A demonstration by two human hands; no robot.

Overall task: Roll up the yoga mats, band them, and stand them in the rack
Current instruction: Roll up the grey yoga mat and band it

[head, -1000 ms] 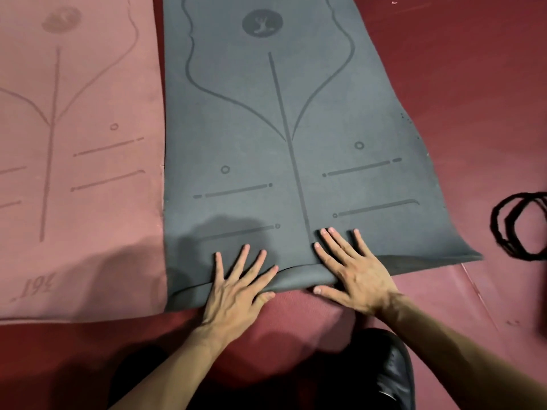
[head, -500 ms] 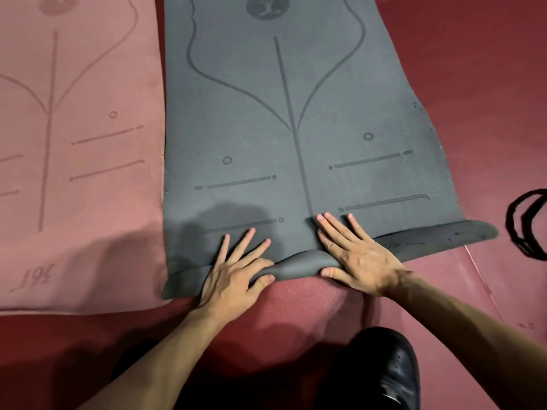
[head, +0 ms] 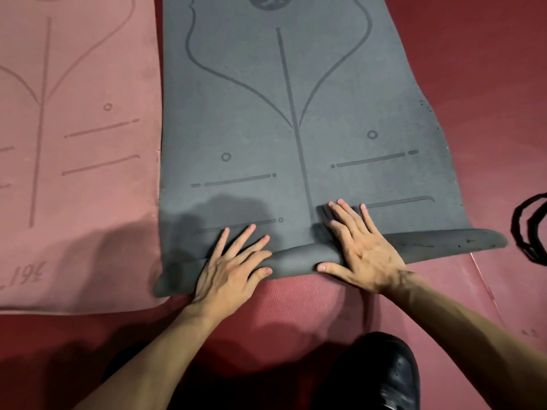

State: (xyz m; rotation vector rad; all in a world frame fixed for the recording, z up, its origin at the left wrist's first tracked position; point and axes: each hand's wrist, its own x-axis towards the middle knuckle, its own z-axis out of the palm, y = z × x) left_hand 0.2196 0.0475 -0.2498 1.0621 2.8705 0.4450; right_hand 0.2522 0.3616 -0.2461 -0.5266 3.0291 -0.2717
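Head view: on the red floor (head: 488, 54) the grey mat (head: 281, 113) lies flat beside a pink mat (head: 88, 84), its near edge turned over once. The left hand (head: 229, 270) and right hand (head: 364, 253) press that fold, fingers straight and spread, gripping nothing. Rolling looks barely begun; next likely needs an even forward push.

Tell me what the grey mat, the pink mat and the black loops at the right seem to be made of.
Grey mat: likely foam or rubber, matte, with printed lines; its near edge curls softly into a thick roll. Pink mat: looks the same kind, matte, similar line pattern. Black loops: probably elastic or cord bands; too small to tell.
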